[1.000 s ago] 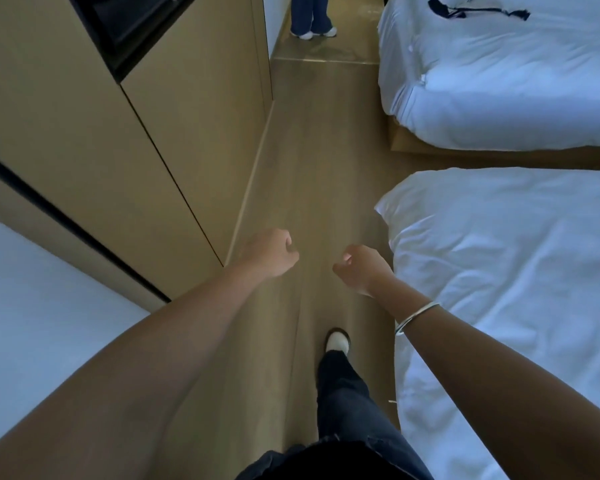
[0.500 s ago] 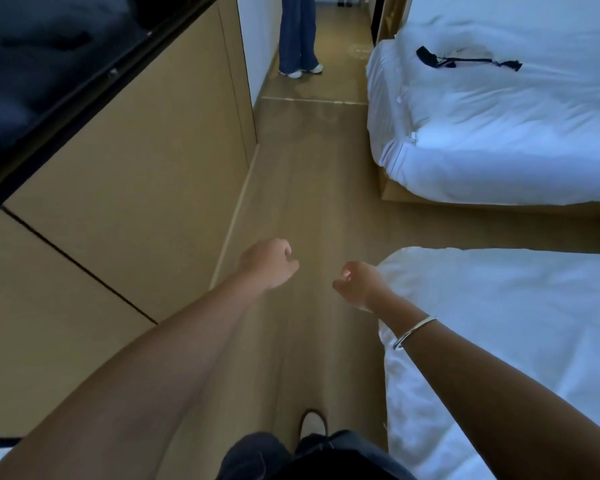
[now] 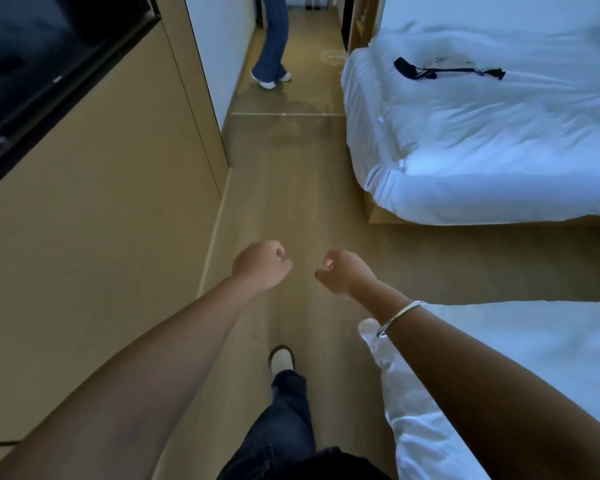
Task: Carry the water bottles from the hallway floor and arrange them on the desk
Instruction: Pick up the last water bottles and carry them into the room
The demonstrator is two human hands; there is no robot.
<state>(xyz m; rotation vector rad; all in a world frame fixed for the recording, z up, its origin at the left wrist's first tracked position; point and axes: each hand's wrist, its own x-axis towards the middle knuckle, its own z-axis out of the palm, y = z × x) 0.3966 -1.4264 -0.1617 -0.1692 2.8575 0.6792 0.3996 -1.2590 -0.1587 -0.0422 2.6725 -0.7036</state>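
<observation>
Ahead, floor (image 3: 291, 188) runs between cabinet (image 3: 101, 220) and beds (image 3: 482, 150)

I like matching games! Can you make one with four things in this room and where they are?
Things:
1. black strap
2. silver bangle
3. dark screen
4. white shoe

Places:
A. on the wood floor
B. on the far bed
C. on the left wall
D. on the right wrist

Pairs: 1-B, 2-D, 3-C, 4-A
</observation>
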